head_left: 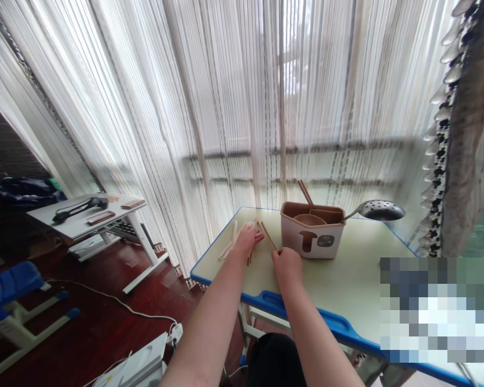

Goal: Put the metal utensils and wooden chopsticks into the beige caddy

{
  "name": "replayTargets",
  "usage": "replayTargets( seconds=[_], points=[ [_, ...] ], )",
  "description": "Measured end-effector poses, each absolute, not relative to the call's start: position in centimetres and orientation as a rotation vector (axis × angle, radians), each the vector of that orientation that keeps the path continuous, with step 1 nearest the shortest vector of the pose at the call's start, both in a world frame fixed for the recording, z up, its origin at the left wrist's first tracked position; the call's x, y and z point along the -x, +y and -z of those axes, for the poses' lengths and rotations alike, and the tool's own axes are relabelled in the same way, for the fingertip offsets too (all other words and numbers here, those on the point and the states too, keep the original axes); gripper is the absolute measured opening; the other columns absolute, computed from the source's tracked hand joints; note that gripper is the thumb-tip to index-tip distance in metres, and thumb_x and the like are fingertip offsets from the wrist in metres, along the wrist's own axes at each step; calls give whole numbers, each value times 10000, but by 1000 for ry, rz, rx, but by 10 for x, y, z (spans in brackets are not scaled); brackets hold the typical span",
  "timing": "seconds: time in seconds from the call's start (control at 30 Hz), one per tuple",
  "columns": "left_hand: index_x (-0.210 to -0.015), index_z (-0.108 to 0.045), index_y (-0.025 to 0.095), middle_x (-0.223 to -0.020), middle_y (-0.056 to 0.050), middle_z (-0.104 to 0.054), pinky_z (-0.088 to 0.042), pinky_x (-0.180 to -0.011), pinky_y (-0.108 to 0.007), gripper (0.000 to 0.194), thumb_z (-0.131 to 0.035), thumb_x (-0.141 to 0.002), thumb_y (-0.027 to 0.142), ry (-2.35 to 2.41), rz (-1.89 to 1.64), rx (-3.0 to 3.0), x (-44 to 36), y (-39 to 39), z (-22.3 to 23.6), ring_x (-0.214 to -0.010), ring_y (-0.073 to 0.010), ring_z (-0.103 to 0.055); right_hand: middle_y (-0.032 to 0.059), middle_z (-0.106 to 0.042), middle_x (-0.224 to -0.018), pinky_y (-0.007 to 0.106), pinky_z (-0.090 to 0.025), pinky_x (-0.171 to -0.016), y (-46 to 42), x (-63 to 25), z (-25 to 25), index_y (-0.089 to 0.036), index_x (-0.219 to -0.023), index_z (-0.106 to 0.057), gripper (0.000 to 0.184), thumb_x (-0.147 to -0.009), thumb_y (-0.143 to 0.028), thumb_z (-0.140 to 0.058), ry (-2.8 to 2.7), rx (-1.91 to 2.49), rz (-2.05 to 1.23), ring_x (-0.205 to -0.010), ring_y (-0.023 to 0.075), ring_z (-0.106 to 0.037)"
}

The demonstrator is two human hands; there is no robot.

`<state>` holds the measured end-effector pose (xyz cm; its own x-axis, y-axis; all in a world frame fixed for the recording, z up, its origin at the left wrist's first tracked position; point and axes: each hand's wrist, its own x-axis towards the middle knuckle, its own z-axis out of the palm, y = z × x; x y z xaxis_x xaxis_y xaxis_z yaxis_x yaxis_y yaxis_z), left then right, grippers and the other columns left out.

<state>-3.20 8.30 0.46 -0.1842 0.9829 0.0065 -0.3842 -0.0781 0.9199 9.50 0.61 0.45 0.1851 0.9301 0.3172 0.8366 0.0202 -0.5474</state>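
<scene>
On the pale desk [326,285], my right hand [288,267] is closed around the near end of brown chopsticks [268,235], which point up and left. My left hand [249,240] reaches over a loose spread of chopsticks [228,250], some pale and some reddish brown, its fingers stretched out and partly covering them. Just right of both hands stands a white and brown storage box [292,236] with a mushroom-shaped cut-out. Inside it are a brown bowl [310,220] and upright chopsticks [305,193]. A metal skimmer [381,209] leans out over its right rim.
Blue edging with a moulded handle [274,302] runs along the desk's front. Sheer curtains [234,107] hang close behind. To the left are a white table [76,215] with objects on it, a blue chair [12,290] and a cable [125,309] on the floor. The lower right is pixelated.
</scene>
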Motion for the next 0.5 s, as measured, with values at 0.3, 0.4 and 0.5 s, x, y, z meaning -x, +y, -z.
replayTargets(
  seconds=[0.3,0.4,0.5],
  points=[
    [-749,-517,113,-739,-91,-637,-534,-730,-311,89,-604,-737,102,880,-1457,-804,34,78,-13,-688,-146,-643,116,-678,-718,277,-360,-642,0,-96,-11,-141,-715,-689,261,-780,-236,-454,-1629,1682,-163,-727,212,-599],
    [-760,-519,119,-624,-31,-596,-537,-675,-287,64,-583,-753,123,938,-1518,-770,35,79,-12,-569,-107,-609,117,-674,-720,276,-357,-651,-3,-96,-13,-130,-716,-684,271,-789,-223,-440,-1611,1658,-88,-722,205,-589],
    [-759,-519,114,-576,-21,-569,-536,-602,-294,103,-557,-781,207,1019,-1570,-737,38,81,-10,-515,-116,-595,104,-677,-722,276,-361,-654,-4,-97,-14,-136,-744,-688,284,-800,-235,-428,-1559,1637,-117,-718,203,-589]
  ],
)
